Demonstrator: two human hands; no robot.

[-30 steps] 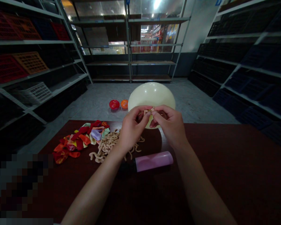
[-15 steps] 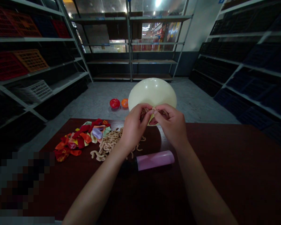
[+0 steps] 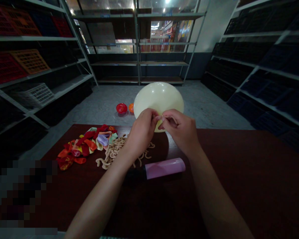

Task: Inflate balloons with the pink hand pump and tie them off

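Note:
A large inflated pale yellow balloon (image 3: 159, 96) is held at its neck, just beyond the table's far edge. My left hand (image 3: 144, 131) is closed, thumb and fingers pinched at the neck. From the other side, the fingertips of my right hand (image 3: 180, 129) are pinched at the same spot, almost touching the left ones. The neck itself is mostly hidden by my fingers. Under my left wrist lies a heap of short tan curly pieces (image 3: 114, 149). A pink cylinder with a dark end, looking like a balloon pump (image 3: 164, 168), rests on the table between my forearms.
Uninflated balloons in mixed colours (image 3: 86, 146) are piled at the left of the dark brown table (image 3: 239, 172). On the floor beyond are a red balloon (image 3: 121, 108) and an orange one (image 3: 131, 108). Shelves with crates (image 3: 30, 61) line the sides; a metal rack (image 3: 161, 63) stands behind.
My fingertips have shifted slightly at the neck, with the right fingers curled in more. The balloon has moved a little to the left and covers more of the orange balloon.

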